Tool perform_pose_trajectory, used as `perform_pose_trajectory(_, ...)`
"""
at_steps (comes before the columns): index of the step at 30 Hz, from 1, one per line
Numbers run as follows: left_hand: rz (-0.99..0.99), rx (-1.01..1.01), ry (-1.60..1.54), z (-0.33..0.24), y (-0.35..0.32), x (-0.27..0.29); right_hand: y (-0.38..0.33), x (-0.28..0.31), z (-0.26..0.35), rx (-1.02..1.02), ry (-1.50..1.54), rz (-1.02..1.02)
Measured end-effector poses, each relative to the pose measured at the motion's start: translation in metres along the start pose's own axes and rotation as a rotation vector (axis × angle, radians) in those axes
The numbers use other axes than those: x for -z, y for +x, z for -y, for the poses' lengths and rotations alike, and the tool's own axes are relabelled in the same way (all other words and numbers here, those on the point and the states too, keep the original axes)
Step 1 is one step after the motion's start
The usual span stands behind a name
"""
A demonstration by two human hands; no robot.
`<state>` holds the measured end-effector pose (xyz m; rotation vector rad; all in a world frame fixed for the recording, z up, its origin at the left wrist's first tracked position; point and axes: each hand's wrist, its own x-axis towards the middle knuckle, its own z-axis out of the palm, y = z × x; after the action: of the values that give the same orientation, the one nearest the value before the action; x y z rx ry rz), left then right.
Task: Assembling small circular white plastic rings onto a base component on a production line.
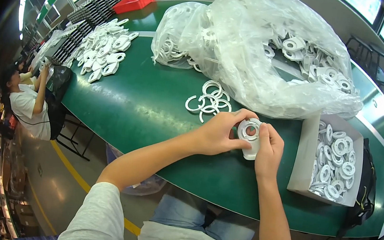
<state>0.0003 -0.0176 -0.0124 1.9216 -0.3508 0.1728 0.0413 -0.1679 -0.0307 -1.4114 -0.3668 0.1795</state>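
Between both hands, above the green table (148,124), is a white plastic part (250,148) with a round ring-shaped head and a flat tab pointing toward me. My left hand (221,132) grips its left side, thumb and fingers closed on the rim. On the other side, my right hand (270,149) pinches its right edge. The fingers hide some of the ring. Just beyond my left hand lies a small group of loose white open rings (210,98). To the right of my right hand stands a box (303,157) filled with white rings (340,147).
A large clear plastic bag (239,44) of white tabbed parts (320,68) covers the far side. Farther left are a heap of similar parts (102,49), stacked dark trays (81,22) and a red bin (134,1). Another person (31,100) sits at the left. A black bag (364,189) lies beyond the box.
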Motion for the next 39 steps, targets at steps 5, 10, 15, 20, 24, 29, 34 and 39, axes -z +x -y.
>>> perform_pose_trajectory(5, 0.119, 0.27, -0.33, 0.004, -0.005, 0.03, 0.002, -0.009, -0.006, -0.017, -0.081, 0.035)
perform_pose_trajectory(10, -0.109, 0.258, -0.201, 0.0, -0.023, 0.062, -0.002, 0.002, -0.008, -0.075, -0.033, 0.026)
perform_pose_trajectory(15, -0.748, 0.386, 0.121, 0.033, -0.088, 0.165, -0.004, 0.0, -0.007, -0.066, -0.064, 0.1)
perform_pose_trajectory(20, -0.912, 0.567, 0.397, 0.076, -0.158, 0.321, -0.002, -0.01, -0.01, -0.05, -0.03, 0.124)
perform_pose_trajectory(24, -0.972, 0.52, 0.944, 0.061, -0.124, 0.364, -0.002, -0.013, -0.012, -0.046, -0.016, 0.126)
perform_pose_trajectory(29, -0.489, 0.038, 0.871, 0.029, 0.002, 0.249, -0.001, -0.009, -0.01, 0.004, -0.104, 0.159)
perform_pose_trajectory(34, -0.177, -0.255, 0.465, 0.011, 0.11, 0.081, -0.002, -0.002, -0.01, 0.004, -0.201, 0.179)
perform_pose_trajectory(39, -0.043, -0.251, 0.668, 0.054, 0.202, 0.032, -0.003, -0.01, -0.011, 0.029, -0.254, 0.171)
